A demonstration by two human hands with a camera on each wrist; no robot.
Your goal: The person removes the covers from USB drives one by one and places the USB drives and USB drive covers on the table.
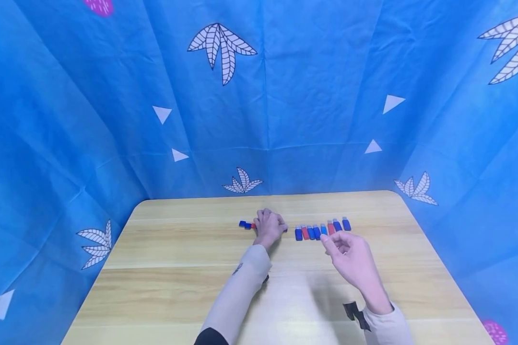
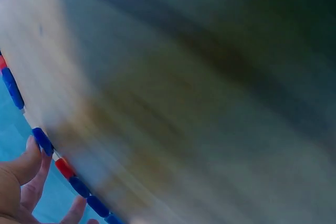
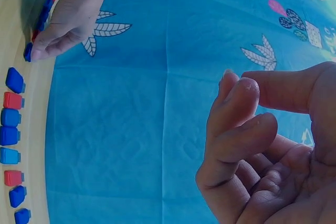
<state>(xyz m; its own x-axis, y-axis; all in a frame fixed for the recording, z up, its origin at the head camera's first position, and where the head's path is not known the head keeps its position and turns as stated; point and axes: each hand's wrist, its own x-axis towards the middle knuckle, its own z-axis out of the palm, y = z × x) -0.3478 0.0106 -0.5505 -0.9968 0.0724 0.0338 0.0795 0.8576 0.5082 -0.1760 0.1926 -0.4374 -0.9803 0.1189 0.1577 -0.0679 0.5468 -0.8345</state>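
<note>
My left hand [image 1: 268, 228] reaches over a row of small blue and red USB flash drives on the table. Its thumb and index finger pinch a blue USB flash drive [image 2: 42, 141] at the row's right end; a red drive [image 2: 64, 168] lies beside it in the left wrist view. In the head view the hand hides much of this row. My right hand [image 1: 351, 256] hovers in front of a second row, fingers loosely bent and thumb near the index fingertip, with nothing visible between them. That row includes a light blue drive [image 3: 9, 156] and a red drive [image 3: 13, 99].
The wooden table [image 1: 164, 287] has rounded far corners. Behind it and at both sides hangs a blue curtain [image 1: 319, 96] with printed leaves and triangles. The drives in the right row stand side by side, the rightmost a dark blue drive [image 1: 347, 224].
</note>
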